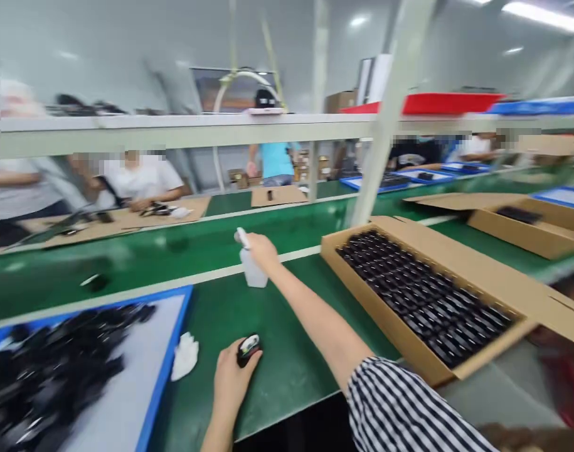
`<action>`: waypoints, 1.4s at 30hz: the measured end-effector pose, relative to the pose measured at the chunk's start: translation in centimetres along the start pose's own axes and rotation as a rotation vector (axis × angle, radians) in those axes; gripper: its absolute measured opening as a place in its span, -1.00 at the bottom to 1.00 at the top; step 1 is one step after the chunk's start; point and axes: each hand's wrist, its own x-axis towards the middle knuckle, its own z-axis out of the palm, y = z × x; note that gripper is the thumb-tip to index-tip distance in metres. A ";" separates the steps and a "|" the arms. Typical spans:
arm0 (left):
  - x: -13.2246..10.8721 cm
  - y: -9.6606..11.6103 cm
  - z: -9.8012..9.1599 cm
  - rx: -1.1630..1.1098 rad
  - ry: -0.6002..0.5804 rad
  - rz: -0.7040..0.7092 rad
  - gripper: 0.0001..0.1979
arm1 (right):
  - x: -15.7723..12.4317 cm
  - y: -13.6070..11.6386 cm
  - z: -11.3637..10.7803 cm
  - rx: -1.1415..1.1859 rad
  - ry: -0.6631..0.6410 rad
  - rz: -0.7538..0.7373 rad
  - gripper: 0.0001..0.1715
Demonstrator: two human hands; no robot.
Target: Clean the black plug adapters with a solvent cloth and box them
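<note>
The left hand [231,384] curls closed around a small black part [248,349], its rounded shell glossy with a pale patch on top, low over the smooth green bench top [287,383]. The right hand [263,251], beyond a striped sleeve [399,408], grips the neck of a translucent white plastic spray bottle [253,270] above a pale strip crossing the bench. Toward the bench's left side, a crumpled white cloth [186,356] lies just beside a blue-rimmed tray [179,326] heaped with black parts [46,370]. To the right, a cardboard box [437,260] holds tight rows of black pieces [423,295].
</note>
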 end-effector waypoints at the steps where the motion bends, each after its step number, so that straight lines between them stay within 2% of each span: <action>1: 0.0 0.4 0.0 -0.007 0.007 -0.008 -0.61 | 0.1 0.2 0.7 0.005 -0.021 -0.047 -0.76; 3: -0.1 0.9 -0.1 -0.025 0.022 -0.013 -0.67 | 0.2 1.0 1.5 0.002 -0.016 -0.106 -0.68; 8: -0.7 1.1 -0.3 -0.057 0.040 -0.001 -0.72 | -0.1 2.5 1.7 -0.043 0.033 -0.161 -0.56; 16: -0.5 1.7 -0.8 -0.021 0.028 -0.036 -0.72 | -0.3 3.1 2.3 -0.138 0.031 -0.230 -0.56; 23: -0.8 2.3 -1.3 0.010 0.027 -0.072 -0.69 | -0.8 2.8 1.7 -0.141 -0.022 -0.251 -0.56; 33: -1.3 2.3 -1.5 0.028 0.021 -0.078 -0.66 | -1.1 2.3 1.0 -0.122 -0.023 -0.232 -0.57; 42: -1.4 2.4 -1.8 0.034 0.014 -0.089 -0.67 | -0.9 1.8 0.1 -0.027 -0.018 -0.149 -0.61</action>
